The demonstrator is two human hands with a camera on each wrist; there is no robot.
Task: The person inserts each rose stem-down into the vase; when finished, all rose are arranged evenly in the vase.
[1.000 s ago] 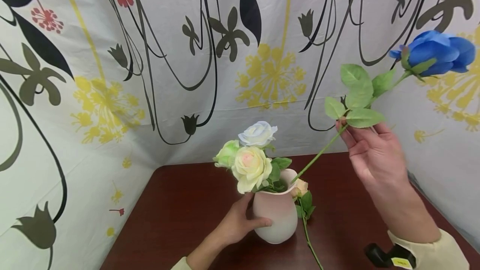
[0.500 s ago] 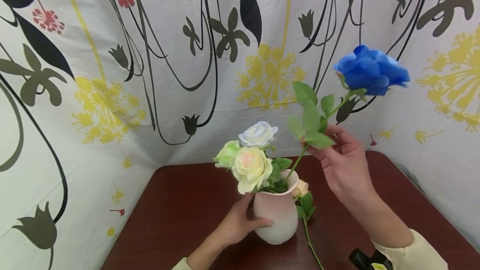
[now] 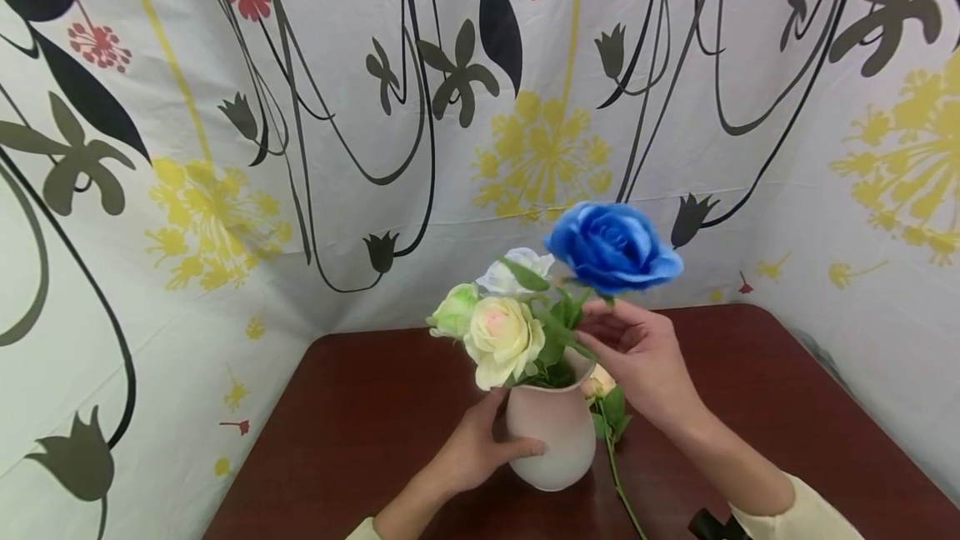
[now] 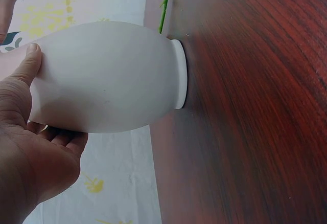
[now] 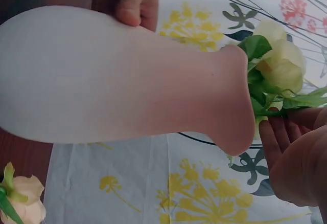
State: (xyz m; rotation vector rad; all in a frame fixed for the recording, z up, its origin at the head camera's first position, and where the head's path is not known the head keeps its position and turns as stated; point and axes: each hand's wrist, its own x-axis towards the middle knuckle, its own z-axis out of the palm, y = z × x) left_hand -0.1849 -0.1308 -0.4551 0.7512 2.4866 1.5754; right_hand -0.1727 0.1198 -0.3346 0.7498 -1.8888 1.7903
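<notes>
A vase (image 3: 551,432), pink at the neck and white below, stands upright on the table. My left hand (image 3: 468,444) grips its left side, thumb across the front; the left wrist view shows the fingers curled round behind. Just over the rim, my right hand (image 3: 637,357) pinches the leafy stem of a blue rose (image 3: 615,247), whose lower stem is inside the vase. A cream rose (image 3: 504,338), a green-tinged rose (image 3: 454,310) and a pale blue-white rose (image 3: 514,272) lean to the left in the vase. In the right wrist view, fingers (image 5: 278,137) hold the green stem beside the mouth.
A peach rose (image 3: 598,382) lies on the dark red-brown table (image 3: 360,415), right of the vase, its stem running toward the front edge. Patterned white cloth (image 3: 337,148) hangs behind the table and at both sides.
My right hand has moved left and down with the blue rose, its stem sinking into the vase and the bloom now close above the other roses. The left hand keeps its hold on the vase.
</notes>
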